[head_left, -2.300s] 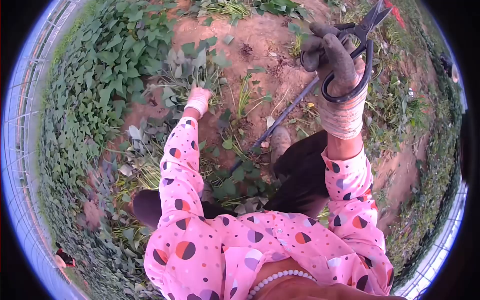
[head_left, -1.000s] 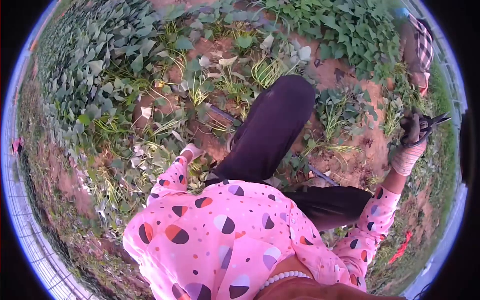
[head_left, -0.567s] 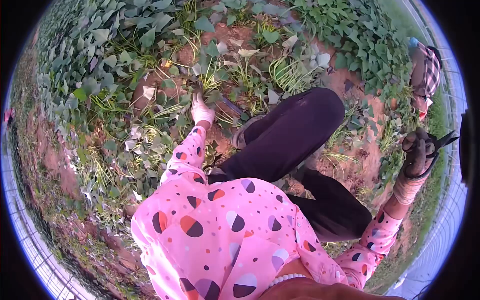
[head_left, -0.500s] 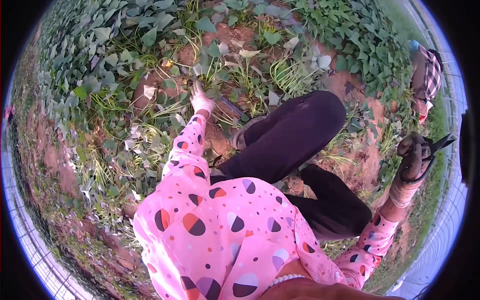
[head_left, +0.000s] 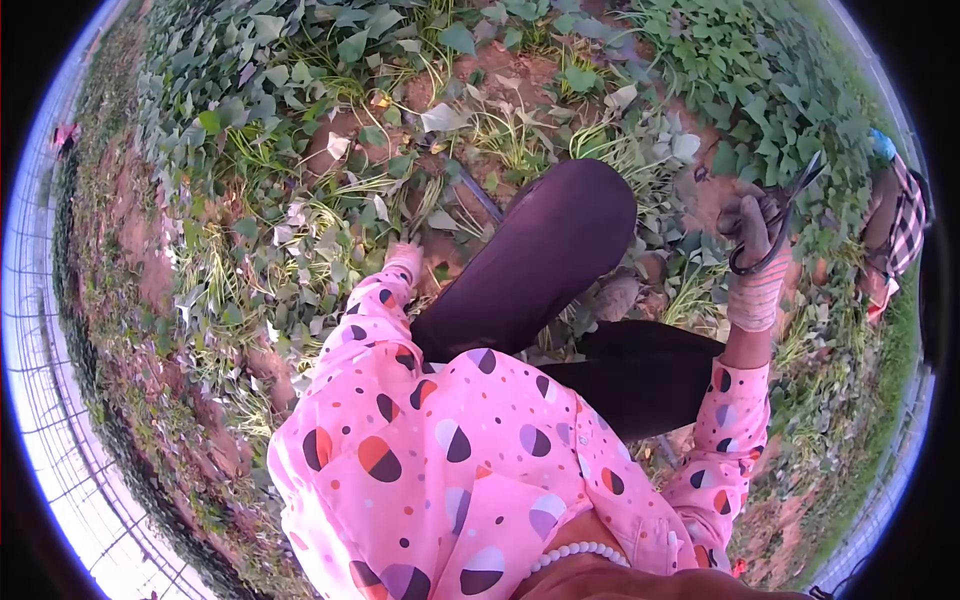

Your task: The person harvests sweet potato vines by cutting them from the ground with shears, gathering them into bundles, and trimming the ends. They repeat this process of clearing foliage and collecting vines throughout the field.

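Note:
My right hand point(head_left: 757, 235), in a striped glove with dark, soiled fingers, is closed round the handles of a pair of scissors point(head_left: 803, 180). The blades point up and away to the right, above leaves and soil. My left hand point(head_left: 403, 260), in a pale glove, is down among cut stems and leafy vines point(head_left: 425, 205) beside my bent knee. Its fingers are mostly hidden by the foliage, so whether they grip a stem cannot be seen.
Dense green vines point(head_left: 740, 80) cover the ground ahead. A dark narrow strip point(head_left: 480, 193) lies on the soil near my knee point(head_left: 590, 205). At the right edge is another person in a checked garment point(head_left: 905, 225). Reddish soil point(head_left: 510, 75) shows between plants.
My left hand has drawn back toward my body and down into the stems. My right hand has swung forward and inward with the scissors. The view has shifted slightly.

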Available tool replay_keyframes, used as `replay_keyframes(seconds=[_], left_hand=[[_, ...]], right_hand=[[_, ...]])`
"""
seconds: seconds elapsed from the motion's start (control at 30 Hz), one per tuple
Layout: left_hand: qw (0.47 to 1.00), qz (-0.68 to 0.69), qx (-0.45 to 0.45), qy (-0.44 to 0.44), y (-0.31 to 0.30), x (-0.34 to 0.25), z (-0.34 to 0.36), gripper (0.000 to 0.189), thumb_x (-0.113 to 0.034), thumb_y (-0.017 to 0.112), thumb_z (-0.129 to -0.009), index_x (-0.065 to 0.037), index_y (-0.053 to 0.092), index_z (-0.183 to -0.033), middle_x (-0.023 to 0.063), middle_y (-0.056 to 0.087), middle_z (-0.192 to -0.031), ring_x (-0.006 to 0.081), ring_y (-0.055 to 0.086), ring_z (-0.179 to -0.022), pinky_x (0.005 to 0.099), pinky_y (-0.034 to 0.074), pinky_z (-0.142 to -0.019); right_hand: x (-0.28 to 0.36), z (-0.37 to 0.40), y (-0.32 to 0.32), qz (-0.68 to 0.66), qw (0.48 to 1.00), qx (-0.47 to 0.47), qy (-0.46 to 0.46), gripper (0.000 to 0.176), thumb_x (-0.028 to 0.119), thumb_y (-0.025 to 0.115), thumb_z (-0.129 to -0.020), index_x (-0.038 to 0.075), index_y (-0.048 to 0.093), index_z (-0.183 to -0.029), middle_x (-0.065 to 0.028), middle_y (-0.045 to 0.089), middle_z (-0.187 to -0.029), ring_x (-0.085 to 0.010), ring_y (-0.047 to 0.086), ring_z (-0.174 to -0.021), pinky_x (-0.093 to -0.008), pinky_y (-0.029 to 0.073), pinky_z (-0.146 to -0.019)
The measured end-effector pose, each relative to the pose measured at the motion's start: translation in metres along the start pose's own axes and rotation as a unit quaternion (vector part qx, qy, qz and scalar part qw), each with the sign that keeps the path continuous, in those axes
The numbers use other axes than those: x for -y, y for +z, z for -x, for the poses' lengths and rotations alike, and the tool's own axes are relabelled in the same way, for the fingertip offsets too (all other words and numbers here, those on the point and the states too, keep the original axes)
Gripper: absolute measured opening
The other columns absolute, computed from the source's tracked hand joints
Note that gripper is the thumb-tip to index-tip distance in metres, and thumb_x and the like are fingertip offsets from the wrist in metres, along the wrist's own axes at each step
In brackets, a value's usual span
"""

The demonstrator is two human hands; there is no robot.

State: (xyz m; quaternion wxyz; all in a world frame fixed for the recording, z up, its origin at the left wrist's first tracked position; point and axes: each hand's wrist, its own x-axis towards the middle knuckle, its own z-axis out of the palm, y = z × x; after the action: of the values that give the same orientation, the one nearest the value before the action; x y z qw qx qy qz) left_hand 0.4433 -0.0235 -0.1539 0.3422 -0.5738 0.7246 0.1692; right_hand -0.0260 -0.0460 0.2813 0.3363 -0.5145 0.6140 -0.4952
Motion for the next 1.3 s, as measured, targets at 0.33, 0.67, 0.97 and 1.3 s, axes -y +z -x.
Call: replay_keyframes(seconds=[0.33,0.67,0.97,1.3], left_hand=[[0.83,0.528,-0.171,-0.054,-0.047,0.013,0.121,0.017,-0.015,0.06,-0.083,-0.014,0.068,-0.098,0.0068,0.066,-0.101,0.0197,0.062,-0.09,0.0272,0.047,-0.081],[0.604,0.467,-0.566,-0.313,-0.079,0.113,0.043,0.015,-0.008,0.062,-0.072,-0.01,0.065,-0.087,0.0108,0.064,-0.099,0.0295,0.062,-0.091,0.0358,0.048,-0.081],[0.546,0.615,-0.023,-0.569,-0.017,0.144,0.032,0.139,-0.059,0.082,-0.049,0.009,0.002,-0.141,0.028,0.019,-0.145,0.0319,0.027,-0.135,0.0341,0.031,-0.108],[0.158,0.8,-0.405,-0.415,0.09,0.16,0.071,0.032,-0.007,0.078,-0.063,-0.003,0.065,-0.092,0.0062,0.066,-0.079,0.0188,0.062,-0.064,0.0322,0.05,-0.057]], right_hand=[[-0.002,-0.012,0.034,-0.047,0.99,0.11,-0.071,0.033,0.027,0.06,-0.089,-0.001,0.059,-0.107,-0.005,0.064,-0.083,-0.008,0.053,-0.067,-0.022,0.043,-0.063],[-0.021,-0.011,0.023,0.05,0.998,0.01,0.037,0.034,0.029,0.051,-0.091,0.001,0.059,-0.108,-0.0048,0.061,-0.075,-0.0104,0.052,-0.059,-0.0233,0.04,-0.054],[-0.033,-0.045,0.078,0.088,0.994,0.056,0.033,0.027,0.022,0.055,-0.09,-0.001,0.06,-0.103,-0.0061,0.057,-0.078,-0.011,0.05,-0.06,-0.0254,0.046,-0.058],[-0.067,-0.087,0.131,0.106,0.983,0.063,0.138,0.029,0.029,0.062,-0.084,0.0,0.065,-0.09,-0.0004,0.053,-0.066,-0.0075,0.043,-0.056,-0.0221,0.035,-0.052]])
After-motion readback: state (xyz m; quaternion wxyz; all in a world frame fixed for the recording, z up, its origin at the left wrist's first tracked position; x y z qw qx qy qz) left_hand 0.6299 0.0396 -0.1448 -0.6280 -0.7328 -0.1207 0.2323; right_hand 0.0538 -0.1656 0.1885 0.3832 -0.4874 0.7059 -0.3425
